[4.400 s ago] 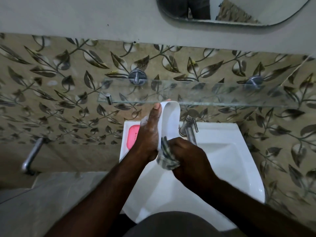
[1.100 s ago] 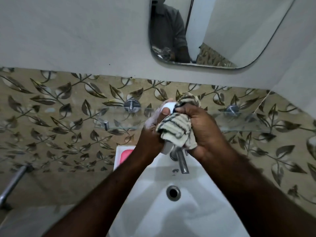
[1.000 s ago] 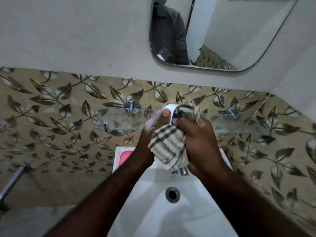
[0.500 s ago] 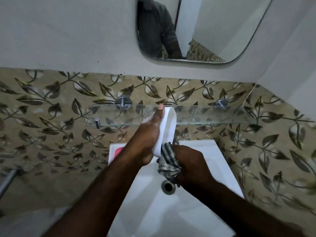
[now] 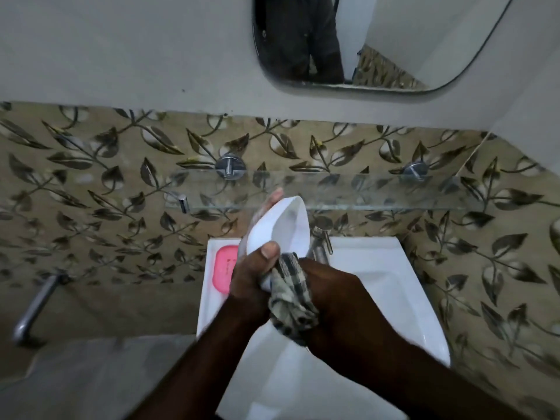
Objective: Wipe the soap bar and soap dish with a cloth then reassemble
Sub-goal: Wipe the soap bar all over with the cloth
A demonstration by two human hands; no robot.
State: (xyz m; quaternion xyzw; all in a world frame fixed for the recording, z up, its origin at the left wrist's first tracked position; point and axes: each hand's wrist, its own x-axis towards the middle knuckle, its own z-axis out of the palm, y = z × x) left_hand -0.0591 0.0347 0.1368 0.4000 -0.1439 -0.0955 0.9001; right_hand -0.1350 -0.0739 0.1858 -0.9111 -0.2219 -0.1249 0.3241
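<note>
Head view: the left grip point(image 5: 251, 277) clasps the white soap dish point(image 5: 278, 225) at frame centre, thumb hooked over its lower rim. The right grip point(image 5: 336, 298) bunches the checked cloth point(image 5: 291, 301) against the dish's bottom edge. The dish's top edge sits just by the glass shelf point(image 5: 363, 189). The pink soap bar point(image 5: 224, 269) lies on the sink point(image 5: 394, 283) ledge, centre left.

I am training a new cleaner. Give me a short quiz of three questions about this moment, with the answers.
1. Which hand holds the white soap dish?
2. The checked cloth is gripped by: A) the left hand; B) the right hand; C) neither hand.
3. True or false: the pink soap bar lies on the sink rim, apart from the soap dish.
Key: 1 left hand; 2 B; 3 true.
</note>
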